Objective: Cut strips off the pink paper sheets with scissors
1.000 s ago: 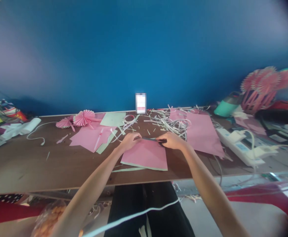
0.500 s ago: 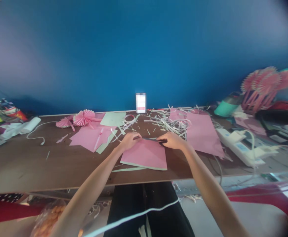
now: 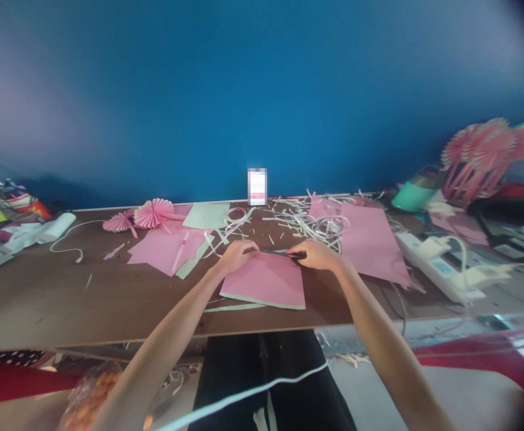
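A pink paper sheet (image 3: 266, 284) lies on the brown table (image 3: 64, 299) right in front of me. My left hand (image 3: 236, 255) is closed on the sheet's far left corner, pinching its edge. My right hand (image 3: 316, 255) is closed round dark scissors (image 3: 284, 254), whose blades point left along the sheet's far edge toward my left hand. A thin pale strip (image 3: 232, 307) lies beside the sheet's near edge.
More pink sheets (image 3: 369, 242) (image 3: 165, 248), folded pink paper fans (image 3: 151, 214) and a heap of white paper strips (image 3: 315, 224) lie behind. A white power strip (image 3: 436, 266) with cables sits on the right, near a teal object (image 3: 412, 193) and a bunch of pink fans (image 3: 486, 149). Clutter fills the far left.
Almost nothing: both hands stay at the sheet's far edge with the scissors; the view has only shifted slightly.
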Demonstrator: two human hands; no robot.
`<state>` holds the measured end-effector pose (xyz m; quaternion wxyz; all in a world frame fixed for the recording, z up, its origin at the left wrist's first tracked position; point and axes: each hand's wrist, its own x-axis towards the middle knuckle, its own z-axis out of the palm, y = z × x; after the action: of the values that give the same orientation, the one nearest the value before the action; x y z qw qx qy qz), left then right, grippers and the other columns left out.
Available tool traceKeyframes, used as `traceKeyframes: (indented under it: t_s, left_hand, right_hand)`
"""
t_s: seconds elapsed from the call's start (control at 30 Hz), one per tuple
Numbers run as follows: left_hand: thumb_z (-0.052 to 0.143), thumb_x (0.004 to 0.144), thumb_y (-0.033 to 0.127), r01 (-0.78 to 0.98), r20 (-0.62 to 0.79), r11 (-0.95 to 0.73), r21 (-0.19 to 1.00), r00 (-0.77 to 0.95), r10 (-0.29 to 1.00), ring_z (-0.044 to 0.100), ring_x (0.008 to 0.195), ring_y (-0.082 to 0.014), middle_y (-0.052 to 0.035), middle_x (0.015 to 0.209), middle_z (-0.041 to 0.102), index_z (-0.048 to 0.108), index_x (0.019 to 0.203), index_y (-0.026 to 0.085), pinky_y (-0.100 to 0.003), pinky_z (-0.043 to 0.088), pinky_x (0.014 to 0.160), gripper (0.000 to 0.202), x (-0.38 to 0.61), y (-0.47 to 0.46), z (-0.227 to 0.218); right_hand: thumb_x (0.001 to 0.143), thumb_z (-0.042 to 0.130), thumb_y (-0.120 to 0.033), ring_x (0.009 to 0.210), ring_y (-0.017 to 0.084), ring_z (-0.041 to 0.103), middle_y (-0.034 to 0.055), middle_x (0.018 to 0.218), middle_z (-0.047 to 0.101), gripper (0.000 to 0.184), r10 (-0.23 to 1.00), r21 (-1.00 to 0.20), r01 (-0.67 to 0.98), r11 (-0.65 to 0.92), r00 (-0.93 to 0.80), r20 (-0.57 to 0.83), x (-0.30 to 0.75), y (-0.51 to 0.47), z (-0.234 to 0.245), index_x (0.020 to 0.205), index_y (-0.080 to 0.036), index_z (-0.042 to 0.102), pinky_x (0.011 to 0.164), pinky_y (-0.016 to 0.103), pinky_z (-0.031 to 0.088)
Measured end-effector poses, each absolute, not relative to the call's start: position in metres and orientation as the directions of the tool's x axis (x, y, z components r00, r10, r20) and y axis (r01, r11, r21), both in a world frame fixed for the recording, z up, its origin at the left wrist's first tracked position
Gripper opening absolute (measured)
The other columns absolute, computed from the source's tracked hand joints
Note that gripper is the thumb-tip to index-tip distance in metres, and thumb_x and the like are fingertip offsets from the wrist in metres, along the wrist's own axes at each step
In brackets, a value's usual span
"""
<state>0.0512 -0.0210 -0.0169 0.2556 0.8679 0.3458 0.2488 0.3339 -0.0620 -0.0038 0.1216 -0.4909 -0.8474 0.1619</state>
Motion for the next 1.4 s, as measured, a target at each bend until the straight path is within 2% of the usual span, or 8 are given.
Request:
traceKeyframes:
  t_s: [0.5, 1.03, 1.4]
  left_hand:
    - [0.048, 0.086, 0.040, 0.502, 0.233, -0.605, 0.619, 0.618, 0.751, 0.060, 0.086, -0.0194, -0.0038, 0.092, 0.069, 0.068, 0.088, 0.020, -0.031, 0.045, 0.082, 0.029, 0.0526, -0.0211, -0.0176]
    - [0.049, 0.086, 0.038, 0.464, 0.273, -0.636, 0.616, 0.632, 0.725, 0.061, 0.086, -0.0178, -0.0030, 0.092, 0.069, 0.068, 0.088, 0.020, -0.028, 0.045, 0.082, 0.026, 0.0510, -0.0177, -0.0217]
    - [0.048, 0.086, 0.042, 0.465, 0.261, -0.616, 0.636, 0.622, 0.738, 0.061, 0.086, -0.0180, -0.0037, 0.094, 0.069, 0.068, 0.089, 0.019, -0.028, 0.045, 0.080, 0.030, 0.0517, -0.0215, -0.0164]
  right_hand:
    - [0.071, 0.056, -0.016, 0.093, 0.020, 0.066, -0.0032, 0.108, 0.070, 0.042, 0.877, -0.377, 0.808, 0.453, -0.479, 0.029, 0.3332, -0.0633, -0.0027, 0.108, -0.032, 0.068, 0.079, 0.027, 0.048]
    - [0.072, 0.054, -0.015, 0.094, 0.020, 0.065, -0.0041, 0.107, 0.070, 0.042, 0.880, -0.382, 0.809, 0.447, -0.474, 0.025, 0.3319, -0.0626, 0.0006, 0.108, -0.033, 0.069, 0.080, 0.027, 0.048]
    - [0.076, 0.052, -0.015, 0.091, 0.020, 0.066, -0.0034, 0.105, 0.071, 0.041, 0.875, -0.319, 0.820, 0.476, -0.478, 0.078, 0.3319, -0.0644, -0.0017, 0.109, -0.033, 0.069, 0.081, 0.028, 0.048]
